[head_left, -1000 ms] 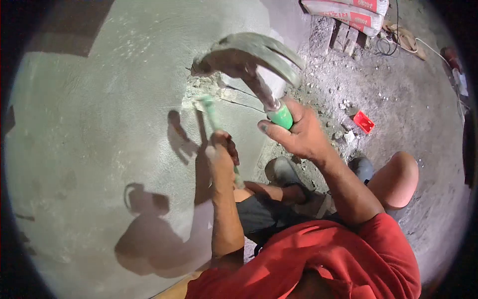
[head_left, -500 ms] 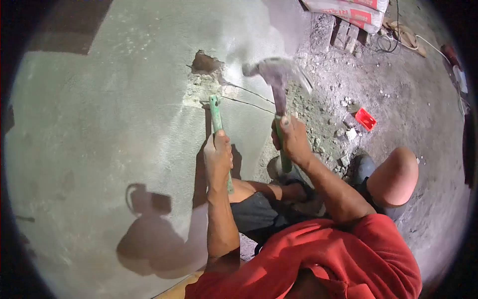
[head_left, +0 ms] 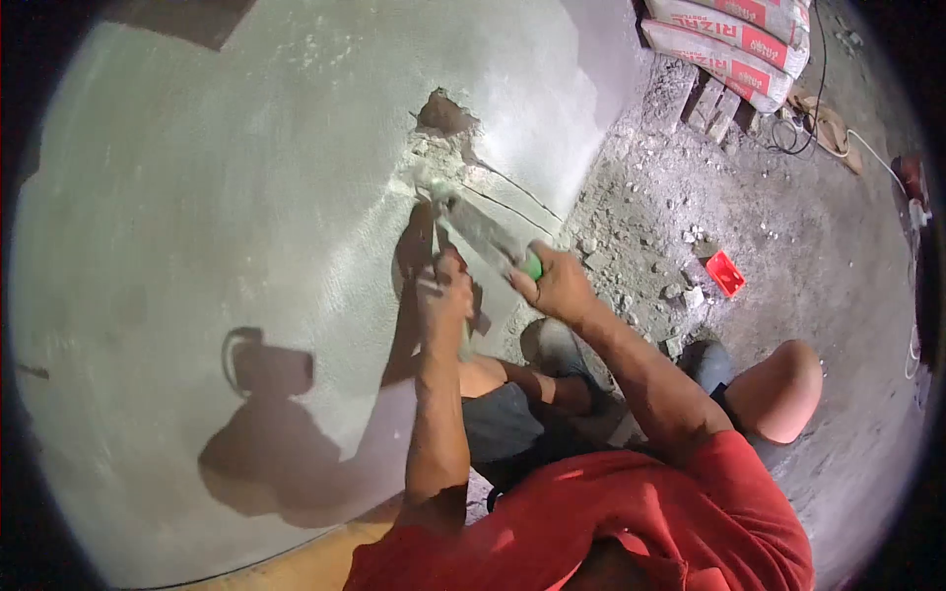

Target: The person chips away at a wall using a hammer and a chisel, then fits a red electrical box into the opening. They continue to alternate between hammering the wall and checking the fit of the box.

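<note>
Head view: left hand (head_left: 443, 298) grips a chisel (head_left: 434, 238); right hand (head_left: 557, 286) grips a hammer (head_left: 483, 234) meeting it.

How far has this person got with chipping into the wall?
Done: a small ragged hole is broken in the plaster, and rubble lies on the floor. In hand: the left hand holds a chisel at the chipped patch below; the right hand swings the hammer onto it. Left: the scored lines look mostly uncut.
</note>
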A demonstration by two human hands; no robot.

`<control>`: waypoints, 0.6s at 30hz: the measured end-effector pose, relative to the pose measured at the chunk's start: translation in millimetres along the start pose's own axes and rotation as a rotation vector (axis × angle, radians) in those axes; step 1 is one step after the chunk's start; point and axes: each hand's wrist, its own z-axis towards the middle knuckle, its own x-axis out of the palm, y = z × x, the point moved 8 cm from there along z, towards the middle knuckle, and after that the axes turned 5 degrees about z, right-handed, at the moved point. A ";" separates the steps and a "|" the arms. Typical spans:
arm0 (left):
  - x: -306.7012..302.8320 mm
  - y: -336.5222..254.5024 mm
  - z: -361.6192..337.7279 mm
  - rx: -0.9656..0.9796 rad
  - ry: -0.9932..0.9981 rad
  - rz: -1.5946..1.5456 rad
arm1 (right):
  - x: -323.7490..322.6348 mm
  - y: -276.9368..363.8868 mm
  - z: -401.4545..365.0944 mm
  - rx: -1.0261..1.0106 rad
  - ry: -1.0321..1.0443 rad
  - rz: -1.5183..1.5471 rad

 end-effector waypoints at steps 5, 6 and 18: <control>8.3 -9.1 -3.3 -0.026 0.099 -0.165 | -41.9 26.5 13.6 0.162 0.006 0.184; 9.1 -6.3 -3.1 -0.026 0.101 -0.162 | -50.9 44.1 7.5 -0.038 -0.058 0.220; 19.7 -51.9 -26.4 0.061 -0.064 0.206 | -69.5 28.5 14.7 0.296 -0.150 0.494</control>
